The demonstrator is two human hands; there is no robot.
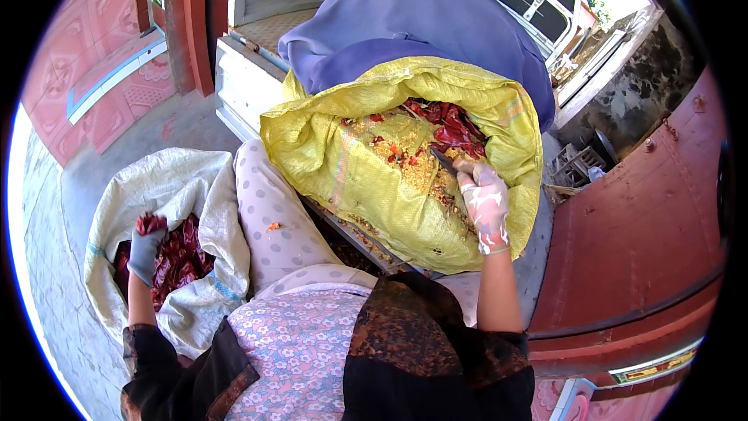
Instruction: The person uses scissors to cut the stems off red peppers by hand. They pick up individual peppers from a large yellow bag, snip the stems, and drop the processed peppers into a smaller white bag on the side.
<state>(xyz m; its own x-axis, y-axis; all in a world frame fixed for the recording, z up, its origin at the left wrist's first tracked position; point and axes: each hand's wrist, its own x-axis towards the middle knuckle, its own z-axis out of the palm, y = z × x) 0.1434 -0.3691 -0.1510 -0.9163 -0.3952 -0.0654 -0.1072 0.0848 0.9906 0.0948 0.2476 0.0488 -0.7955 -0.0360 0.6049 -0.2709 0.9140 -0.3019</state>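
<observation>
Chilies likely light, brittle; best held loosely mid-pod. Left hand pinches some, right hand grips dark tool.

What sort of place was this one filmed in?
Probably an outdoor yard or gateway, perhaps at a home: a red metal gate stands on the right, a pink tiled wall on the left, and a white truck is parked ahead.
</observation>
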